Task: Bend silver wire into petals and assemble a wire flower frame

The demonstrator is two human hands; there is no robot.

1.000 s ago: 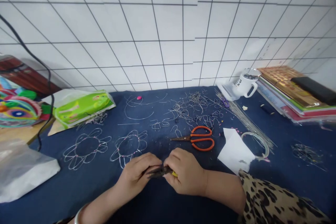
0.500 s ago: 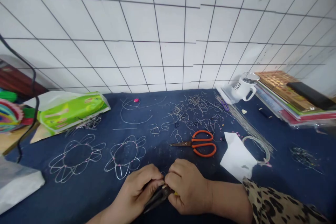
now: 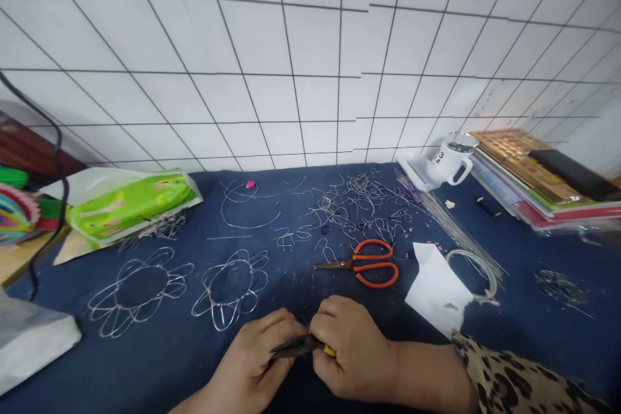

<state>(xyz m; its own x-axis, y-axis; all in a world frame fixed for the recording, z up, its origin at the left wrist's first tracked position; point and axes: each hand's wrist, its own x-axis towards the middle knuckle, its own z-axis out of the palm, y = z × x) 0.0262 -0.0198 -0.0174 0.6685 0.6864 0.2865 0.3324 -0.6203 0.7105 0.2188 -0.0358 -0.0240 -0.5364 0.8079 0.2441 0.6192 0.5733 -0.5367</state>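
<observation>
Low in the middle, my right hand (image 3: 350, 348) is wrapped around a pair of long-nosed pliers (image 3: 295, 345) with yellow handles. Their dark jaws point left and cross in front of the fingers of my left hand (image 3: 259, 359). That hand is closed in a pinch close to the jaws; whatever it grips is too small and too hidden to name. Beyond the hands lie orange-handled scissors (image 3: 359, 265). To the left are two flower-shaped wire rings with small pink beads, a nearer-to-hand wire flower (image 3: 229, 290) and a farther wire flower (image 3: 140, 293).
Tangled wire scraps (image 3: 356, 197) spread toward the tiled wall. At right are white paper (image 3: 439, 288), a wire coil (image 3: 490, 278), a bundle of straight wires (image 3: 449, 223), a white mug (image 3: 451, 162) and stacked books (image 3: 543, 187). A green packet (image 3: 133, 204) lies left on the blue cloth.
The pliers have turned so their jaws, which pointed down and left, now point more nearly straight left across my left fingers. Both hands stay close together; the things on the cloth are unmoved.
</observation>
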